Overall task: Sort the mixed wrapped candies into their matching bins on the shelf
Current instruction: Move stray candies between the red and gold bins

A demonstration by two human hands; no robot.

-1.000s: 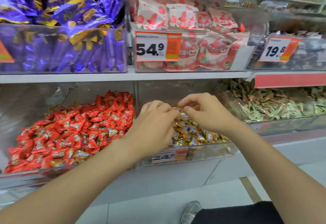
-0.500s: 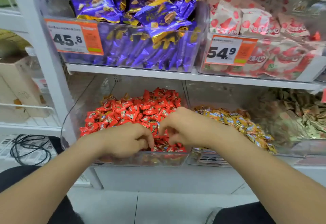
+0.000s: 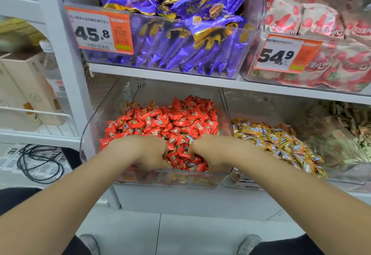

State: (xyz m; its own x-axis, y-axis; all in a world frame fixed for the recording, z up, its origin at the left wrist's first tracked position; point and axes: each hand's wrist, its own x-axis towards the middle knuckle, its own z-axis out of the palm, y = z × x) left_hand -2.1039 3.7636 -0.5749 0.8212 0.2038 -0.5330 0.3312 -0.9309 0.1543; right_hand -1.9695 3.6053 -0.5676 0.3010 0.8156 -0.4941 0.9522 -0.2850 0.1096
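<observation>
A clear bin (image 3: 86,134) on the lower shelf holds a heap of red wrapped candies (image 3: 166,122), with a few gold ones mixed in near the back. My left hand (image 3: 144,152) and my right hand (image 3: 212,152) are both dug into the front of this heap, fingers curled down among the wrappers. Whether either hand grips a candy is hidden by the fingers. To the right, a second clear bin holds gold wrapped candies (image 3: 281,144).
Above sit bins of purple packets (image 3: 180,39) and pink-and-white packets (image 3: 321,39), with orange price tags. A bin of green-gold candies (image 3: 345,130) lies far right. A white shelf post (image 3: 66,73), cardboard box (image 3: 22,86) and black cable (image 3: 38,162) are at left.
Both hands moved left from the gold candy bin to the red candy bin, then sank deeper into the red heap and spread a little apart. The view swung left.
</observation>
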